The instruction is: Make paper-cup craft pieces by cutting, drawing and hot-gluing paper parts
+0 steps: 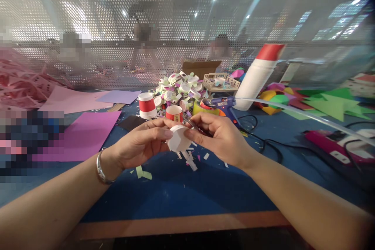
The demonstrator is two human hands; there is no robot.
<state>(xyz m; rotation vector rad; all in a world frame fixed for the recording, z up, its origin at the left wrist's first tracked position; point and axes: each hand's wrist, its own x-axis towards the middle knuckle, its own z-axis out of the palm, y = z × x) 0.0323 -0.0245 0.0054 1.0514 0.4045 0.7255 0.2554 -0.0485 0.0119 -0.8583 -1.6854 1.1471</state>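
Observation:
A white round paper piece (178,139), like a cut-off cup bottom, is held up over the table. My left hand (146,140) is closed on its left edge, thumb in front. On the other side, my right hand (218,136) is also closed, its thumb pressing the rim. A slim dark metal tool (202,128) lies within the right fingers, mostly hidden, so its kind is unclear. White paper strips (190,160) show just below the piece. Right behind the hands stands a red paper cup (174,113), and a red-and-white cup (147,105) is upside down to its left.
A heap of small paper rounds (178,90) rises at the back. A blue glue gun (224,105) and its cable sit at right, near a leaning stack of white cups (256,78). Purple paper (84,133) lies left; a magenta power strip (325,146) lies far right.

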